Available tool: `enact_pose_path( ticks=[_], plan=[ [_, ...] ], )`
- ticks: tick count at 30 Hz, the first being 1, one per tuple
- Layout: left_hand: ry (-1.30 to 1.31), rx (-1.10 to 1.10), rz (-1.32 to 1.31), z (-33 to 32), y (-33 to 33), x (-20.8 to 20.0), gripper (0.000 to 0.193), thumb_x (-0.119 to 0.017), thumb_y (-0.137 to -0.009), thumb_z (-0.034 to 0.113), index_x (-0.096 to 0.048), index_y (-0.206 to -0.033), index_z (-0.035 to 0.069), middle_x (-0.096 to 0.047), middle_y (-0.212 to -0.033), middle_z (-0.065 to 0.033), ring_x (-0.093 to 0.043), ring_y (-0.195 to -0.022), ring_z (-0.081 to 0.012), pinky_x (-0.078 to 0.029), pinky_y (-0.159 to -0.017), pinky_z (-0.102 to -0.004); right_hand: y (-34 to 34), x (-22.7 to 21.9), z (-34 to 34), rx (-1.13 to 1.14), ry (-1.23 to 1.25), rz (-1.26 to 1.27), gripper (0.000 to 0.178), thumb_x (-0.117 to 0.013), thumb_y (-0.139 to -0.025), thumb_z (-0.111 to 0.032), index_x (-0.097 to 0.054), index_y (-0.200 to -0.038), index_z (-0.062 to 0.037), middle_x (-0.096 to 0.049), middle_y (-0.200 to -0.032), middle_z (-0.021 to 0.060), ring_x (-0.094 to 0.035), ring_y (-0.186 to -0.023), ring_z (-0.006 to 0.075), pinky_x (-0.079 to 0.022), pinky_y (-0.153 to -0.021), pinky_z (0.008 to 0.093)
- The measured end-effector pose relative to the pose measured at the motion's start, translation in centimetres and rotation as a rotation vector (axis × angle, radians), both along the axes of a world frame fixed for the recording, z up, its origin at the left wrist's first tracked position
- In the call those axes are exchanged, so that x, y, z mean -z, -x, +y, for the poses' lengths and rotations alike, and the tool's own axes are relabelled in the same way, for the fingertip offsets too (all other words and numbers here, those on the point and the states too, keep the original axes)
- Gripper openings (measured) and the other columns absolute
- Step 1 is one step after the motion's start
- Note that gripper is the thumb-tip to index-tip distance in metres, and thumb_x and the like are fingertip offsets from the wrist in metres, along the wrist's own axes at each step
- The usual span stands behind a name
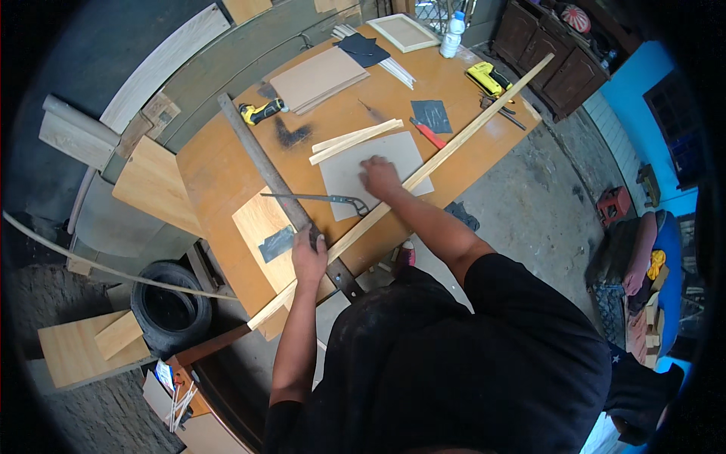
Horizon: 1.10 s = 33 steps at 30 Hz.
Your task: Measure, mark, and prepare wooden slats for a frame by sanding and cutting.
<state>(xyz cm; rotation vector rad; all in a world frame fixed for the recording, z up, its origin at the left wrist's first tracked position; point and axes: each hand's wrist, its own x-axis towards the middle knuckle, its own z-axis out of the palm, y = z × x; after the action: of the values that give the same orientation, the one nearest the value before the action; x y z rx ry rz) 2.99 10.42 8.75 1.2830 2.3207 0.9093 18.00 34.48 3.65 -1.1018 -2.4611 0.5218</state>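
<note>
A long pale wooden strip [469, 130] lies diagonally across the table, passing in front of me. My left hand [308, 261] is over this strip, its thumb and fingers closed on a long dark bar [261, 157] that crosses beneath. My right hand [380, 178], slightly blurred, reaches over the strip to a grey sheet [344, 178]; its fingers are apart with nothing visible in them. A hacksaw [349, 200] lies between my hands, its blade across the dark bar. Two short wooden strips [357, 141] rest at the sheet's far edge.
The brown table [215, 181] holds a yellow-black power drill [262, 111], brown boards [318, 79], a red-handled tool [428, 133], a yellow tool [488, 79], a water bottle [452, 36] and a wooden frame [404, 32]. A light board [265, 227] carries dark sandpaper [277, 244]. Tyres [170, 306] stand left.
</note>
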Motion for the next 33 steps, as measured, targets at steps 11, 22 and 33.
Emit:
enact_pose_path(
  ticks=[11, 22, 33],
  plan=[
    [0.264, 0.267, 0.231, 5.8, -2.0, 3.8, 0.056, -0.066, -0.086, 0.029, -0.053, -0.134, 0.003, -0.055, -0.119, -0.0228, -0.052, -0.114, -0.0401, -0.042, -0.101, -0.0452, -10.3, -0.8, 9.0, 0.675, 0.163, -0.324, 0.025, -0.053, -0.09, -0.029, -0.074, -0.1, -0.0178, -0.069, -0.107, 0.0058, -0.061, -0.106, 0.0265, -0.042, -0.09, 0.0482],
    [0.028, 0.26, 0.287, 4.8, -2.2, 5.5, 0.046, -0.064, -0.088, 0.028, -0.061, -0.126, 0.003, -0.053, -0.11, -0.0178, -0.051, -0.103, -0.0358, -0.042, -0.092, -0.0452, -10.0, 0.0, 9.0, 0.581, 0.01, -0.373, 0.031, -0.048, -0.091, -0.024, -0.074, -0.1, -0.0127, -0.071, -0.106, 0.0043, -0.055, -0.116, 0.0227, -0.036, -0.094, 0.0472],
    [0.054, 0.263, 0.304, 4.5, -2.0, 5.1, 0.044, -0.063, -0.09, 0.029, -0.061, -0.127, 0.004, -0.055, -0.117, -0.0193, -0.054, -0.107, -0.0365, -0.042, -0.094, -0.0444, -10.0, 0.3, 9.2, 0.553, 0.101, -0.523, 0.027, -0.055, -0.088, -0.032, -0.074, -0.098, -0.0166, -0.07, -0.11, 0.0015, -0.058, -0.111, 0.0227, -0.04, -0.093, 0.0476]
  ],
)
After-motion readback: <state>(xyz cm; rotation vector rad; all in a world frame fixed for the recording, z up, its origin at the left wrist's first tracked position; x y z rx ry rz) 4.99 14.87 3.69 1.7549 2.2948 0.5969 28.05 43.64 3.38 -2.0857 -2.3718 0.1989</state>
